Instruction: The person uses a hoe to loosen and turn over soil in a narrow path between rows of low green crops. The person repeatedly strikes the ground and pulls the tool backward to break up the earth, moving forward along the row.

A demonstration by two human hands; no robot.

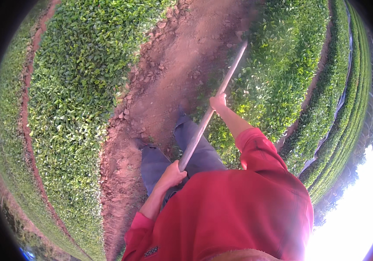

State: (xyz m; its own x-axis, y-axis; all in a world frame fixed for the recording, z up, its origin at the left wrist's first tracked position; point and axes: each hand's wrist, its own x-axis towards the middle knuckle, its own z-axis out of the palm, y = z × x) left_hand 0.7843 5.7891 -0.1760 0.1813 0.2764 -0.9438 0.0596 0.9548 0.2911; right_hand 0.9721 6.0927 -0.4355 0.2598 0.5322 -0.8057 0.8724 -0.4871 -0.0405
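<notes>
A long wooden pole [201, 129] runs slantwise from my waist up to the edge of the hedge row on the right. My left hand [172, 174] is closed around its near end, in front of my trousers. Farther up, about midway along the pole, my right hand [218, 101] grips it with the arm stretched out. The pole's far end lies by the leaves and the dirt; whether a tool head is fixed there cannot be told, as that spot is blurred and dark.
I stand on a reddish dirt path [160, 94] with loose clods along its side. Dense leafy bushes [75, 81] border it on the left, and another leafy row [281, 65] on the right. Beyond that, a pale strip [339, 101] runs between farther rows.
</notes>
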